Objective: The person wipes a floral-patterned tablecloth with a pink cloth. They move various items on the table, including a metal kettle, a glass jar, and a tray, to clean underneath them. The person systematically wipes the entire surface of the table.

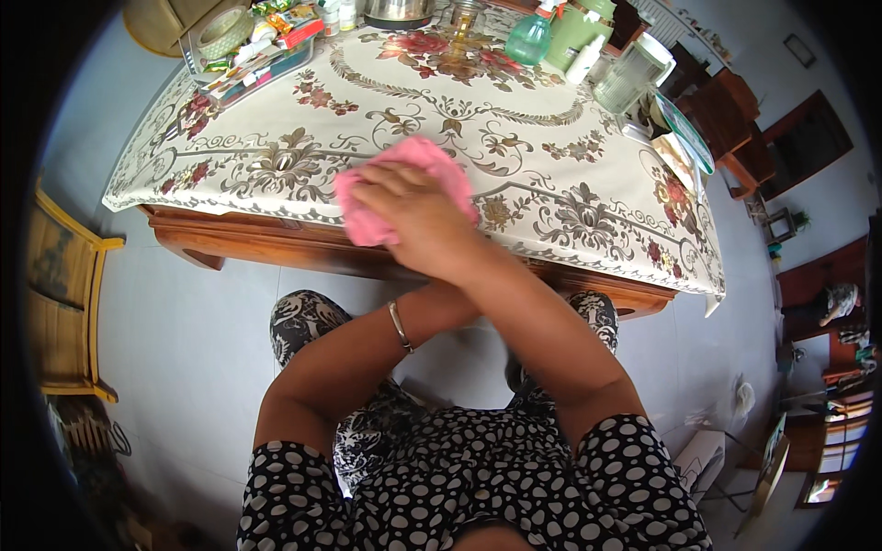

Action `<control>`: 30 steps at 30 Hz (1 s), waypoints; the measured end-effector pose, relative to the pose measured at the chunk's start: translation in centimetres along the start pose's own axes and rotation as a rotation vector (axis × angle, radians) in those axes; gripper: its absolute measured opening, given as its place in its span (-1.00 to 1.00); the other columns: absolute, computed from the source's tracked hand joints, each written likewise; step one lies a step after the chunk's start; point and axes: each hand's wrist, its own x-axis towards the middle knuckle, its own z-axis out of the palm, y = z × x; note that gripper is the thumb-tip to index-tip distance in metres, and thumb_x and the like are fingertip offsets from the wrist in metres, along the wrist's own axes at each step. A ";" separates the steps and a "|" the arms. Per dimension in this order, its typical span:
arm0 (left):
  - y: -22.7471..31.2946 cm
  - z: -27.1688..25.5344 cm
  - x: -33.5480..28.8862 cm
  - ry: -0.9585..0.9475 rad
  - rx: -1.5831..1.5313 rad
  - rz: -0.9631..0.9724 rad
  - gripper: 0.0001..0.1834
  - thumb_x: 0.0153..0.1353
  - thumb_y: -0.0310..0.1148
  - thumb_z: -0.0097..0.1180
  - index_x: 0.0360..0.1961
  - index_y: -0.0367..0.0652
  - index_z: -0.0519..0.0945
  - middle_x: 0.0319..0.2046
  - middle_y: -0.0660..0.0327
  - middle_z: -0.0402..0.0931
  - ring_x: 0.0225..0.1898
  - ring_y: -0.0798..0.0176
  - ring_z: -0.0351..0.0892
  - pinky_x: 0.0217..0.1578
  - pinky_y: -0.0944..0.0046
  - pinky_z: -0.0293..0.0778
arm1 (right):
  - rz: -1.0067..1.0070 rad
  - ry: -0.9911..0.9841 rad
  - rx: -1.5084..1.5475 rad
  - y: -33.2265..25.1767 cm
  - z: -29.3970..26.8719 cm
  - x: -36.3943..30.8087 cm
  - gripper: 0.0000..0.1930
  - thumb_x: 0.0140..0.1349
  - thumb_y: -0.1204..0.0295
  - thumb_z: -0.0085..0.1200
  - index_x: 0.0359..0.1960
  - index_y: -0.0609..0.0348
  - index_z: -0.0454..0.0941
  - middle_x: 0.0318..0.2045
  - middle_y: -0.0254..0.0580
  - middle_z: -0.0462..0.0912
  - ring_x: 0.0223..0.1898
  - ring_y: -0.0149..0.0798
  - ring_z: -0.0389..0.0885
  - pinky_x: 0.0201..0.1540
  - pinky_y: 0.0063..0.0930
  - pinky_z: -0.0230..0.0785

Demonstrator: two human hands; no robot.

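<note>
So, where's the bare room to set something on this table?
Free tablecloth lies between the pink cloth under the right hand and the spray bottle, and left of that cloth, nearer than the filled tray. Crowded: far left around the tray, far right around the jug.

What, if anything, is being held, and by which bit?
A pink cloth: the right grip lies on top, over its middle; whether it pinches can't be told. The left grip is hidden beneath the right arm, so I can't tell there.
</note>
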 end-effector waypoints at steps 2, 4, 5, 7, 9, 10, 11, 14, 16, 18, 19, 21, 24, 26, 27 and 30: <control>-0.6 -0.6 -0.5 -0.013 0.090 0.004 -0.57 0.37 -0.16 -0.04 0.15 -0.18 0.43 0.14 0.06 0.42 0.17 0.13 0.36 0.21 0.14 0.22 | -0.049 -0.047 0.045 -0.7 2.5 2.3 -0.33 -0.10 0.43 0.29 0.17 0.03 0.41 0.22 -0.15 0.40 0.25 -0.05 0.31 0.28 -0.13 0.17; 0.2 -1.1 -0.3 -0.014 0.090 0.015 -0.57 0.34 -0.18 -0.01 0.15 -0.17 0.43 0.15 0.06 0.42 0.16 0.11 0.39 0.19 0.15 0.26 | -0.034 -0.056 0.039 -0.7 2.3 3.0 -0.36 -0.08 0.40 0.29 0.15 -0.04 0.43 0.22 -0.20 0.40 0.27 -0.06 0.29 0.29 -0.14 0.15; 1.9 -1.7 -0.1 -0.002 0.073 -0.004 -0.56 0.33 -0.20 0.01 0.16 -0.17 0.43 0.14 0.05 0.44 0.14 0.08 0.42 0.16 0.14 0.30 | -0.026 -0.060 0.036 -0.6 2.0 3.2 -0.37 -0.08 0.38 0.29 0.15 -0.07 0.44 0.22 -0.23 0.40 0.28 -0.07 0.28 0.30 -0.15 0.14; 1.2 -1.7 0.0 -0.002 0.286 0.000 -0.55 0.27 -0.24 0.06 0.15 -0.17 0.45 0.09 0.04 0.49 0.07 0.05 0.49 0.07 0.13 0.40 | -0.015 -0.040 -0.043 1.3 1.6 2.8 -0.43 -0.07 0.32 0.30 0.09 -0.16 0.50 0.21 -0.30 0.42 0.28 -0.12 0.27 0.33 -0.15 0.08; -0.9 -1.3 0.3 -0.014 0.744 0.054 -0.55 0.20 -0.29 0.12 0.12 -0.17 0.48 0.01 0.03 0.55 -0.03 0.03 0.58 -0.07 0.13 0.51 | 0.013 -0.021 -0.091 3.8 0.8 1.8 -0.45 -0.07 0.30 0.31 0.07 -0.17 0.52 0.20 -0.32 0.44 0.27 -0.14 0.29 0.34 -0.15 0.05; -0.1 -1.7 0.1 -0.388 0.879 -0.152 -0.38 0.11 -0.32 0.20 0.24 -0.11 0.37 0.02 0.03 0.51 -0.02 -0.03 0.55 -0.04 0.07 0.51 | 0.058 -0.019 -0.103 5.5 -0.1 0.8 -0.44 -0.07 0.24 0.33 0.07 -0.21 0.52 0.20 -0.34 0.44 0.25 -0.17 0.33 0.35 -0.14 0.04; 0.1 -1.6 0.2 -0.440 0.901 -0.184 -0.36 0.09 -0.33 0.21 0.24 -0.08 0.37 -0.01 0.03 0.53 -0.07 -0.03 0.57 -0.10 0.06 0.53 | 0.102 -0.020 -0.148 6.8 -1.4 -0.2 -0.43 -0.08 0.17 0.35 0.07 -0.24 0.53 0.21 -0.39 0.44 0.25 -0.18 0.34 0.35 -0.14 0.06; -0.4 -1.2 -0.2 -0.480 0.951 -0.180 -0.31 0.02 -0.33 0.25 0.25 0.01 0.37 -0.08 0.05 0.57 -0.17 -0.02 0.63 -0.20 0.05 0.58 | 0.281 -0.044 -0.308 11.0 -5.8 -4.4 -0.41 0.00 0.15 0.30 0.15 -0.25 0.46 0.25 -0.42 0.39 0.31 -0.18 0.28 0.35 -0.01 0.05; -2.8 -0.7 -1.2 -0.352 0.948 -0.039 -0.28 0.00 -0.33 0.27 0.26 0.06 0.36 -0.09 0.05 0.57 -0.17 0.03 0.63 -0.19 0.06 0.58 | 0.350 0.072 -0.285 14.1 -8.5 -8.0 -0.44 -0.01 0.24 0.32 0.11 -0.15 0.50 0.13 -0.32 0.52 0.23 -0.12 0.39 0.30 -0.04 0.13; -1.8 -0.6 -0.8 -0.364 0.950 -0.049 -0.29 -0.01 -0.33 0.28 0.24 0.02 0.37 -0.07 0.07 0.56 -0.13 0.04 0.61 -0.18 0.07 0.58 | 0.412 0.242 -0.369 15.9 -12.3 -12.2 -0.54 -0.08 0.47 0.33 -0.05 -0.05 0.60 -0.02 -0.16 0.63 0.08 -0.10 0.52 0.19 -0.21 0.31; -1.4 -0.7 -0.9 -0.368 0.958 -0.065 -0.30 -0.02 -0.33 0.28 0.23 0.01 0.38 -0.06 0.08 0.55 -0.11 0.04 0.60 -0.17 0.07 0.58 | 0.557 0.205 -0.436 17.3 -13.8 -14.6 -0.49 0.01 0.45 0.32 0.07 0.02 0.54 0.04 -0.13 0.59 0.11 -0.08 0.52 0.23 -0.29 0.33; -1.1 -0.4 -0.6 -0.398 0.983 -0.067 -0.32 -0.01 -0.34 0.28 0.21 -0.02 0.40 -0.02 0.09 0.53 -0.10 0.04 0.60 -0.18 0.07 0.58 | 0.536 0.310 -0.593 20.4 -17.8 -21.4 -0.51 0.06 0.40 0.29 0.09 0.00 0.53 0.01 -0.09 0.61 0.01 -0.07 0.60 0.09 -0.32 0.46; -2.1 0.0 -1.0 -0.389 0.984 -0.041 -0.41 -0.01 -0.34 0.27 0.13 -0.07 0.46 0.02 0.12 0.51 -0.12 0.03 0.60 -0.21 0.05 0.59 | 0.846 0.297 -0.740 20.8 -23.1 -29.1 -0.54 0.09 0.27 0.27 0.07 0.01 0.53 -0.03 -0.12 0.63 0.00 -0.06 0.60 0.11 -0.26 0.41; -2.6 0.3 -1.0 -0.406 0.978 -0.020 -0.49 0.00 -0.32 0.27 0.04 -0.10 0.51 0.01 0.12 0.51 -0.14 0.03 0.61 -0.23 0.04 0.59 | 1.071 0.227 -0.779 21.8 -26.6 -34.8 -0.51 0.16 0.16 0.18 0.13 -0.04 0.48 0.03 -0.09 0.59 0.10 0.00 0.52 0.17 -0.20 0.33; -2.5 0.1 -1.3 -0.427 0.983 -0.035 -0.54 0.01 -0.30 0.27 -0.01 -0.11 0.54 -0.01 0.13 0.52 -0.15 0.03 0.61 -0.24 0.03 0.59 | 1.215 0.161 -0.822 21.5 -27.5 -35.5 -0.51 0.17 0.11 0.14 0.13 -0.05 0.48 0.08 -0.06 0.56 0.16 0.02 0.46 0.22 -0.18 0.27; -1.4 0.1 -0.7 -0.467 0.944 -0.086 -0.67 0.03 -0.26 0.26 -0.17 -0.13 0.59 -0.06 0.14 0.55 -0.14 0.04 0.61 -0.26 0.02 0.58 | 1.196 0.164 -0.741 22.0 -31.3 -39.2 -0.61 0.17 0.17 0.12 -0.01 0.05 0.53 -0.08 0.04 0.62 -0.01 0.11 0.55 0.04 -0.15 0.38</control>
